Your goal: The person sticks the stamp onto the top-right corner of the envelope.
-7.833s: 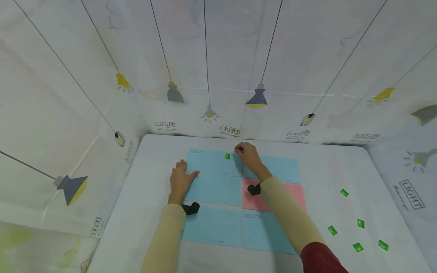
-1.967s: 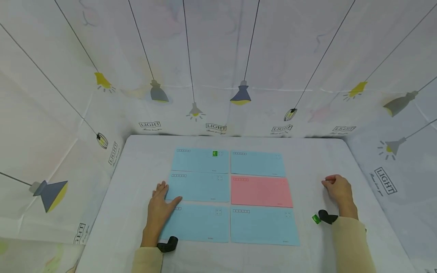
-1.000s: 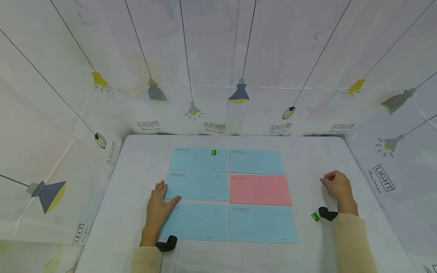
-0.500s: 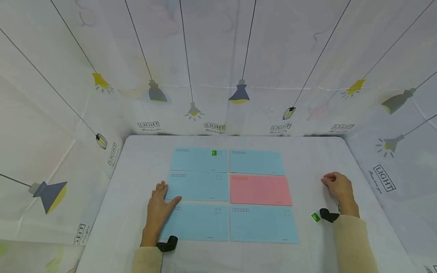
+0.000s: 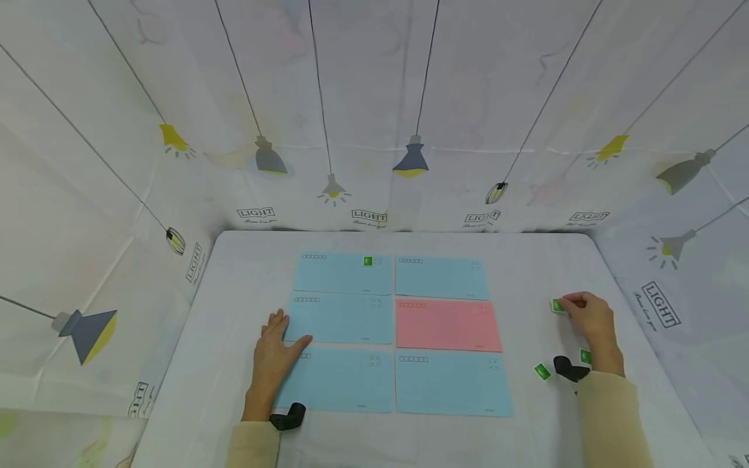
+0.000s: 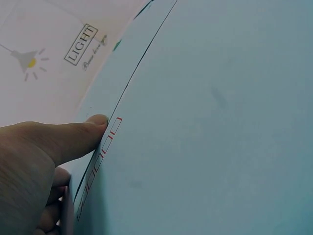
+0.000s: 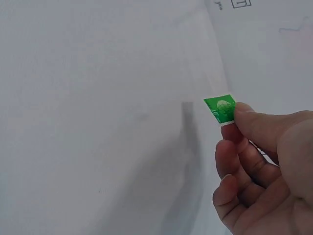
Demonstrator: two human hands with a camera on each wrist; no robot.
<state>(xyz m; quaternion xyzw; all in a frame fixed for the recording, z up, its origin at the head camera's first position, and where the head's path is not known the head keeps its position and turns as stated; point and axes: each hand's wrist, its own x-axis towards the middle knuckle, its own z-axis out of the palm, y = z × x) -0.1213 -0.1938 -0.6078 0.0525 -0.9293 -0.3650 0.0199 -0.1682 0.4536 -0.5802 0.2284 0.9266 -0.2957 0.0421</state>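
Observation:
My right hand (image 5: 593, 322) pinches a green postage stamp (image 5: 557, 305) between thumb and fingertips, right of the envelopes. In the right wrist view the stamp (image 7: 220, 107) pokes out past the thumb, its printed face visible. My left hand (image 5: 274, 354) rests with spread fingers at the left edges of the middle-left blue envelope (image 5: 342, 322) and the front-left blue envelope (image 5: 339, 383). The left wrist view has the thumb (image 6: 73, 139) beside a row of red postcode boxes. Another green stamp (image 5: 368, 261) sits on the back-left blue envelope (image 5: 333, 276), left of its printed stamp square.
In the right column, a pink envelope (image 5: 447, 325) lies between two blue ones, the back (image 5: 441, 279) and the front (image 5: 453, 387). Loose stamps (image 5: 542, 372) lie near my right wrist, partly hidden by the arm. A lamp-patterned sheet (image 5: 456, 208) rises behind the white table (image 5: 257, 260).
From above the back envelopes, my right hand has moved to the right side and now pinches a stamp, lately turned into sight. My left hand has slid nearer along the envelopes' left edges.

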